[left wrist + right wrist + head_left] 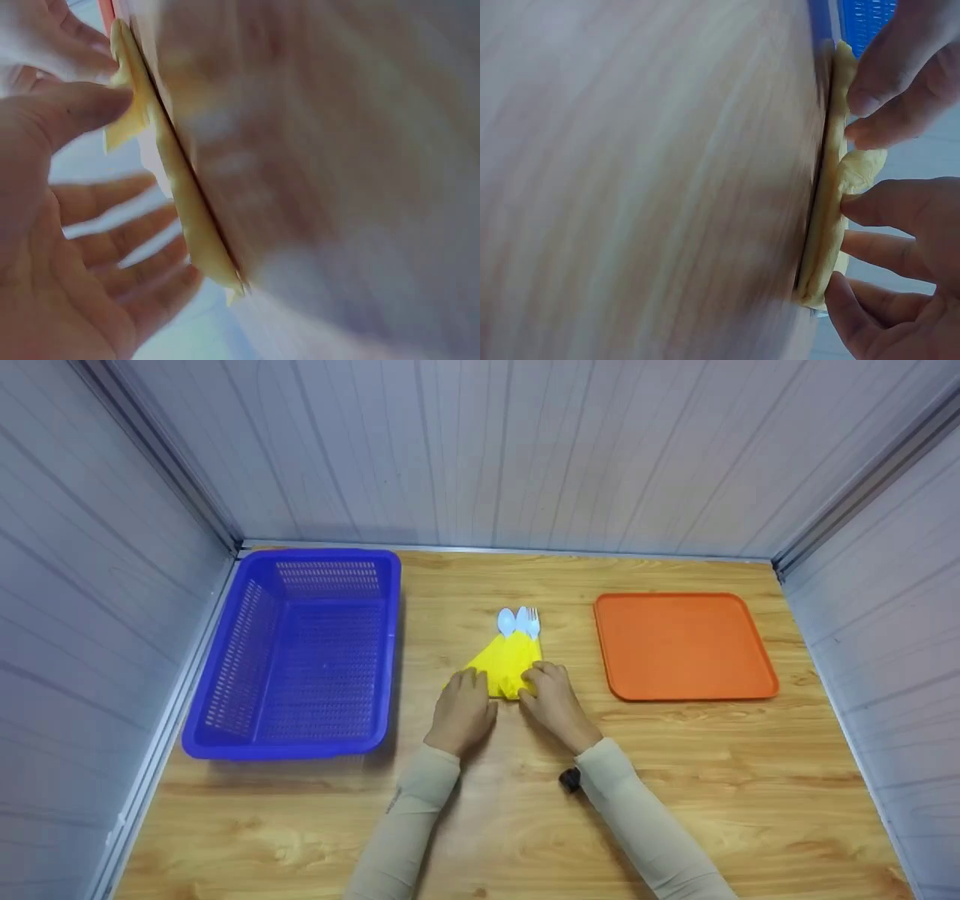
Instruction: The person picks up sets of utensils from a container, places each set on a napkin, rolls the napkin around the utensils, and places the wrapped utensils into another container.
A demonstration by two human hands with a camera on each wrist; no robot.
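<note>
A yellow napkin (501,660) lies folded on the table, narrow at its far end and wide toward me. The heads of a pale spoon (507,621), knife (522,618) and fork (533,624) stick out past its far edge, their handles hidden by the cloth. My left hand (461,709) rests on the left side of the napkin, fingers extended, with the thumb at its near edge. On the right side, my right hand (555,701) holds the cloth with bent fingers beside a bunched fold (862,169). Both thumbs are close to that fold.
A blue slatted basket (390,660) stands at the left of the wooden table (510,825). To the right lies an orange tray (686,649). Pale panel walls (487,450) enclose the back and both sides. A small black object (570,780) shows at the right cuff.
</note>
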